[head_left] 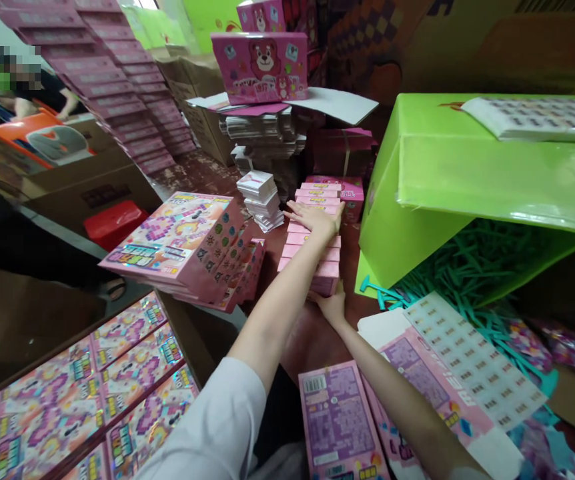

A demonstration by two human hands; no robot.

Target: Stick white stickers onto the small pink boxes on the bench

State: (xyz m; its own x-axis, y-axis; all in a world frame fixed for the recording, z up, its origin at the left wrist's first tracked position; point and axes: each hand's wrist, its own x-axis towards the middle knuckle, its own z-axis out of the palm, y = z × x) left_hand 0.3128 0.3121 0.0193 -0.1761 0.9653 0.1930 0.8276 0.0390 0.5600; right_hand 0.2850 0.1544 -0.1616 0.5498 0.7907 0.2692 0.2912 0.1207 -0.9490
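In the middle of the bench, a row of small pink boxes (312, 252) stretches away from me, packed face to face. My left hand (313, 219) lies across the top of the row, fingers spread left and thumb over the right edge. At the row's near end, my right hand (331, 305) presses against the last box, its thumb and fingers apart around the end; part of its fingers is hidden. Just beyond the row sits a pink printed box (351, 199). To the left stands a pile of white cards or leaflets (258, 195).
Larger patterned boxes (170, 233) are stacked on the left, above an open carton of similar boxes (47, 407). On the right, a green box (487, 160) spills teal plastic tools (477, 273). Sticker sheets (477, 360) and flat pink boxes (340, 420) lie near me. A person (42, 90) sits far left.
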